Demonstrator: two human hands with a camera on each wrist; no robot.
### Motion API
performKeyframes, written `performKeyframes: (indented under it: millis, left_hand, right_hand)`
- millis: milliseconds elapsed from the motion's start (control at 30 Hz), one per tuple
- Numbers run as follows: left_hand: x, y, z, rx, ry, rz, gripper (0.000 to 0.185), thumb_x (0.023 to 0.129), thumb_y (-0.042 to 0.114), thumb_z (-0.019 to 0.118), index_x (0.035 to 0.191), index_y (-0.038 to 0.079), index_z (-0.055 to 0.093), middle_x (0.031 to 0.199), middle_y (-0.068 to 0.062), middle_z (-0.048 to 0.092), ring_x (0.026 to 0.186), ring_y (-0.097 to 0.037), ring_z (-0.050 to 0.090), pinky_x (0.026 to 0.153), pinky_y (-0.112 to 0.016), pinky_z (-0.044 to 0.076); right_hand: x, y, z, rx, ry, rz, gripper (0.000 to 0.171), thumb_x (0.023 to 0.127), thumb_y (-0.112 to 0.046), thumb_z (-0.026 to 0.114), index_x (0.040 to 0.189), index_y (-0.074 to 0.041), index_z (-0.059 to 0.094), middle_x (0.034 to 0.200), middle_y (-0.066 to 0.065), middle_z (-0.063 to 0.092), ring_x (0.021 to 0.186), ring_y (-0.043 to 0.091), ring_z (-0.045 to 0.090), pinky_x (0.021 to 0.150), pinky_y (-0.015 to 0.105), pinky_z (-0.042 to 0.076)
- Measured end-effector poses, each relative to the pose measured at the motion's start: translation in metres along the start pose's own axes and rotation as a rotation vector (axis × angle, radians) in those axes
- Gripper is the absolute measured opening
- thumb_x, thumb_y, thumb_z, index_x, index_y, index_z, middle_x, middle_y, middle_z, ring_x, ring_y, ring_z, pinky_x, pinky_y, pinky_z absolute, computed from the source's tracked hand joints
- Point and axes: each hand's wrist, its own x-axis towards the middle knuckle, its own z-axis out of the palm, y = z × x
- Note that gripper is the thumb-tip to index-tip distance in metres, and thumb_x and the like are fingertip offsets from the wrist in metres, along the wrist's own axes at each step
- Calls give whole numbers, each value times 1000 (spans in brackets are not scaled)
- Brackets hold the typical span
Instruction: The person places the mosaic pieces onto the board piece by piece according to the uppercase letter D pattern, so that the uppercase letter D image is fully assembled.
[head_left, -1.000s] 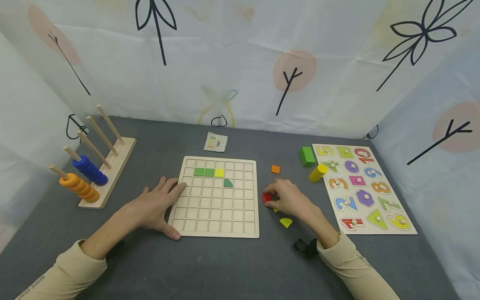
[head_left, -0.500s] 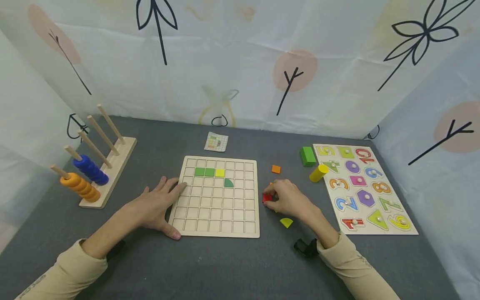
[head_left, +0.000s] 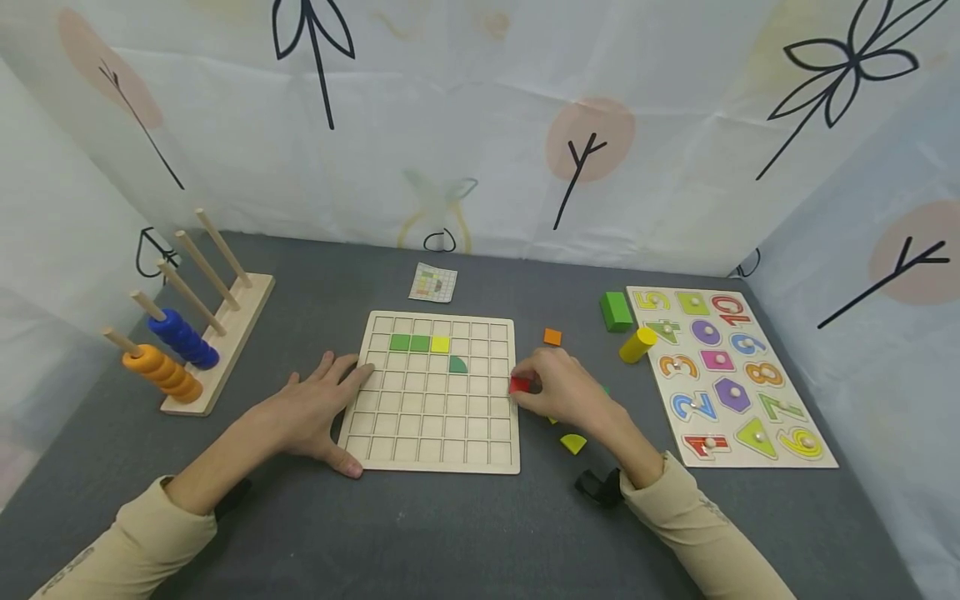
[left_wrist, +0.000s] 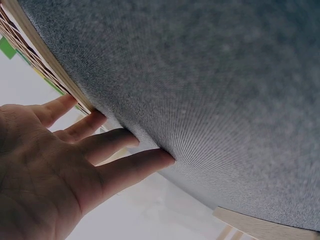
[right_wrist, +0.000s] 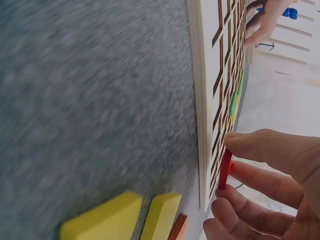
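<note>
A wooden grid board (head_left: 431, 450) lies flat in the middle of the grey table, with two green tiles (head_left: 408, 342), a yellow tile (head_left: 440, 344) and a dark green quarter-round (head_left: 457, 365) set in its cells. My right hand (head_left: 558, 392) pinches a small red tile (head_left: 519, 384) over the board's right edge; in the right wrist view the red tile (right_wrist: 225, 169) stands on edge against the board (right_wrist: 202, 100). My left hand (head_left: 311, 408) rests flat with straight fingers (left_wrist: 120, 170) on the table, against the board's left edge (left_wrist: 45, 60).
Loose pieces lie right of the board: an orange square (head_left: 552, 337), a yellow quarter-round (head_left: 573, 443), a green block (head_left: 615, 312), a yellow cylinder (head_left: 637, 344). A number puzzle (head_left: 731, 375) sits far right, a peg rack with rings (head_left: 187, 333) far left, a pattern card (head_left: 432, 282) behind.
My right hand has carried the red tile leftward from the table onto the board's right edge. The left hand has stayed put.
</note>
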Motion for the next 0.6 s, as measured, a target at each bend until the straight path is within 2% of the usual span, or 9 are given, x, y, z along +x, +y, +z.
performKeyframes:
  millis: [300,433,600]
  left_hand:
    - [0,0,0,0,0,-2,142,49,79,85,156,3,32,159,-31,33,146,-66,23,97,-86,33]
    - [0,-1,1,-4,0,4,142,49,80,85,156,3,32,160,-31,32,146,-66,23,97,-87,33]
    - [0,-2,1,-4,0,4,141,50,80,85,157,4,32,160,-30,32,147,-65,23,97,-87,33]
  right_hand:
    - [12,-15,6,-38,7,3,18,87,-12,78,103,-4,80,86,7,71,68,11,53,56,20,41]
    - [18,-20,8,-38,15,-35,15,87,-8,76,101,-4,80,88,8,74,69,12,56,56,20,41]
    - [25,-27,11,-27,10,-18,17,86,-9,77,102,-5,80,94,9,75,78,17,64,59,20,45]
